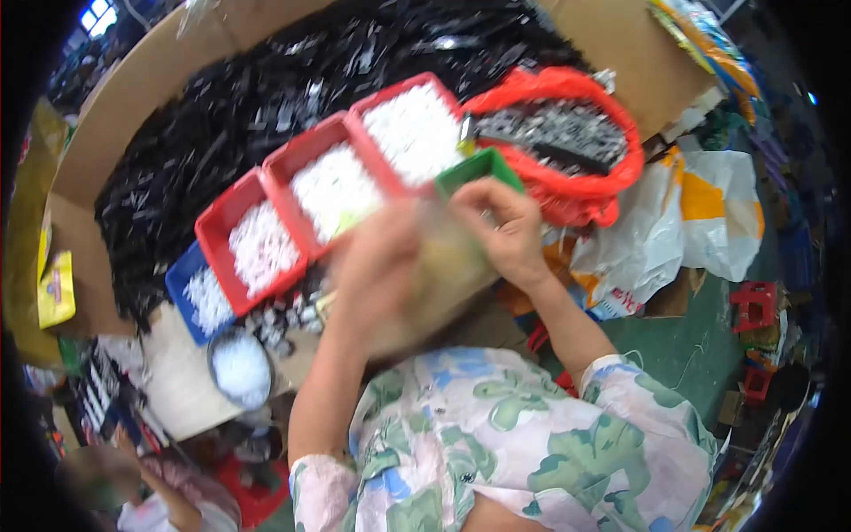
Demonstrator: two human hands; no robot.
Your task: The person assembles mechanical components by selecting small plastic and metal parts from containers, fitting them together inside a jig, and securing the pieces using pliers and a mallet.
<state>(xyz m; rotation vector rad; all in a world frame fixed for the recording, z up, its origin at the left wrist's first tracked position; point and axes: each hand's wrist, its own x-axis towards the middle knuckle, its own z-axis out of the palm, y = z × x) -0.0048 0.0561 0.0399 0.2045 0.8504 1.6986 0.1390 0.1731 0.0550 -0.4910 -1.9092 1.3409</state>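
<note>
My left hand (377, 262) is smeared by motion in front of the red bins, so its fingers cannot be made out. It is nearest to the middle red bin (277, 168), which holds small white pieces. My right hand (503, 229) is at the near edge of a small green bin (510, 167), its thumb and fingertips drawn together in a pinch. Whatever is between those fingertips is too small to name. Two more red bins stand alongside, one with white pieces (412, 133) and one with pinkish-white pieces (263, 246).
Black plastic strips (222, 133) are heaped behind the bins, inside a cardboard wall (80, 177). A red bag (625, 164) holds small grey and black parts. Left are a blue bin (182, 275) and a bowl of white pieces (241, 368). Another person (177, 501) sits lower left.
</note>
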